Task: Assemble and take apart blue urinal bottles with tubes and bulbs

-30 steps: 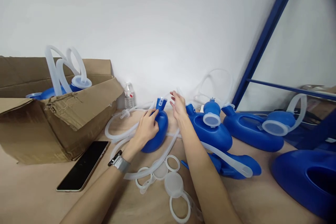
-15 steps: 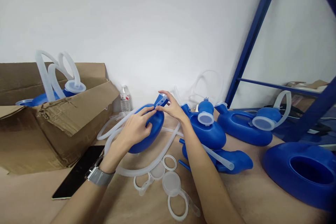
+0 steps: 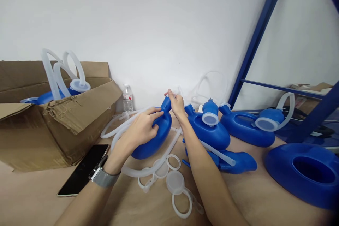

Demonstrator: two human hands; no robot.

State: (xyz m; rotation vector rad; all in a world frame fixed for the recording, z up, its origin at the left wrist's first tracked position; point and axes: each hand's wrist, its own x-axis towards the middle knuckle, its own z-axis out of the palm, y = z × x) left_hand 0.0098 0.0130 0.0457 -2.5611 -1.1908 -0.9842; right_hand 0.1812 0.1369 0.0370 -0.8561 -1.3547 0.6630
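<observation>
At centre, tilted right: one blue bottle [image 3: 160, 141]. Touching its shoulder with left hand [image 3: 144, 127] spread; at its neck, right hand [image 3: 177, 104] curled, cannot tell if pinching. Right: three handled blue bottles [image 3: 219, 138], two white-lidded blue cups [image 3: 210, 107]. Left: one box [image 3: 87, 141], one phone [image 3: 82, 173].

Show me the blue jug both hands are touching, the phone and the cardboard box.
Blue jug [image 3: 162, 134]: head view, on its rounded body.
Phone [image 3: 81, 172]: head view, on its dark screen.
Cardboard box [image 3: 82, 141]: head view, on its side wall.

We're seeing a tan desk [image 3: 148, 210] carrying a cardboard box [image 3: 50, 144], phone [image 3: 83, 171], blue bottles [image 3: 212, 132], whitish lids [image 3: 175, 182] and pale tubing [image 3: 139, 173].
</observation>
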